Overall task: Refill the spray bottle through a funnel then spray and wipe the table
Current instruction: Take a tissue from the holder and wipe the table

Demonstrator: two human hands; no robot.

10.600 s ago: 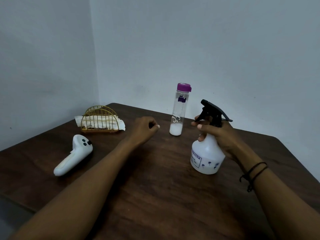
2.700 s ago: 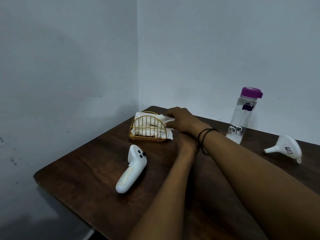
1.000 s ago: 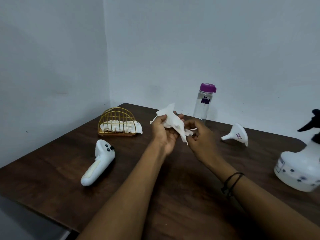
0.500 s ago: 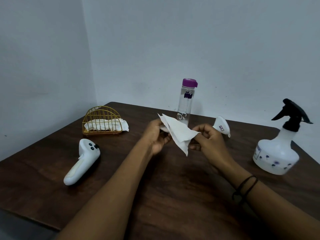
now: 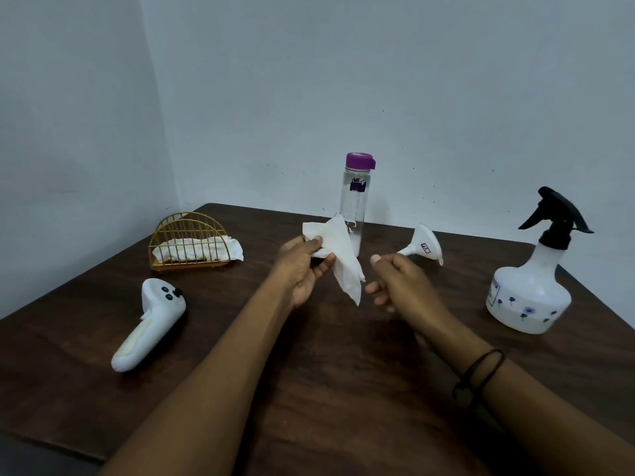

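Holding a tissue pinched in our left hand, we prepare to wipe. Our right hand hangs loosely curled, its grip empty. Next, we judge, comes pressing the tissue onto the worktop.

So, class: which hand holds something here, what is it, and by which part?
The left hand pinches the white paper tissue near its upper edge; the right hand holds nothing.

Napkin holder far left on table; controller before it; spray bottle right, funnel between
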